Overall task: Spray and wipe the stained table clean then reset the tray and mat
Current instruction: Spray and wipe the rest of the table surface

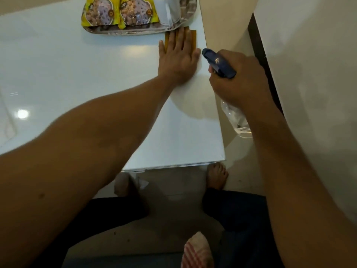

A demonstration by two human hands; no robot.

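Observation:
My left hand (178, 55) lies flat, fingers straight, on a small yellow-brown mat (193, 38) near the white table's (77, 74) far right corner. The mat is mostly hidden under my fingers. My right hand (237, 82) grips a clear spray bottle (236, 118) with a blue trigger head (218, 62), held over the table's right edge with the nozzle pointing left toward my left hand. A silver tray (135, 31) sits at the far edge, touching the mat.
On the tray lie two yellow snack packets (116, 12) and a white jug (170, 10). A red-and-white striped cloth (197, 250) rests on my lap. A wall and dark frame (260, 55) stand close on the right. My bare foot (217, 176) is under the table's near edge.

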